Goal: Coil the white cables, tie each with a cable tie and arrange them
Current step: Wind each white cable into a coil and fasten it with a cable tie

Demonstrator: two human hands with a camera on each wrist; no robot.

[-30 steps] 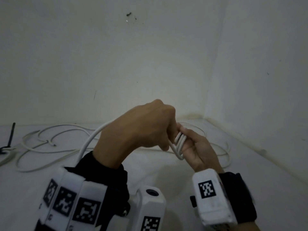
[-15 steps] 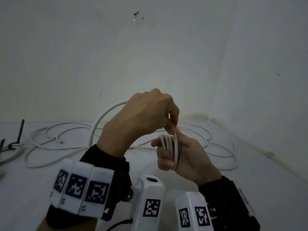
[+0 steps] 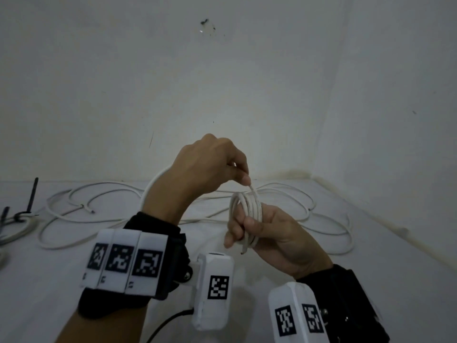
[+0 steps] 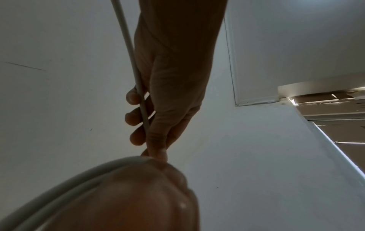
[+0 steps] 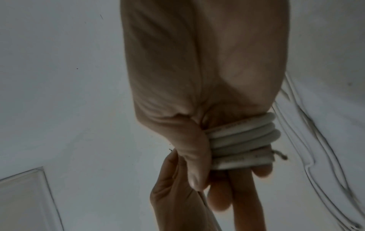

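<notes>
The white cable (image 3: 246, 214) is partly wound into a small coil around the fingers of the right hand (image 3: 272, 231), held above the table (image 3: 371, 280). In the head view the left hand (image 3: 207, 169) is above the coil and pinches the running strand at its top. The rest of the cable lies loose on the table behind the coil. Left of the coil, at the edge, a tied bundle (image 3: 17, 224) with a black cable tie (image 3: 32, 196) is cut off.

In the left wrist view the left hand (image 4: 168, 93) has its fingers curled around the strand; the coil (image 4: 69, 184) is blurred.

In the right wrist view the right hand (image 5: 197, 93) clamps four turns under the thumb, and a frayed end (image 5: 279, 155) sticks out.

I think the turns could spring open if the thumb relaxes, because the cable looks stiff. The loose loops could also tangle when pulled.
</notes>
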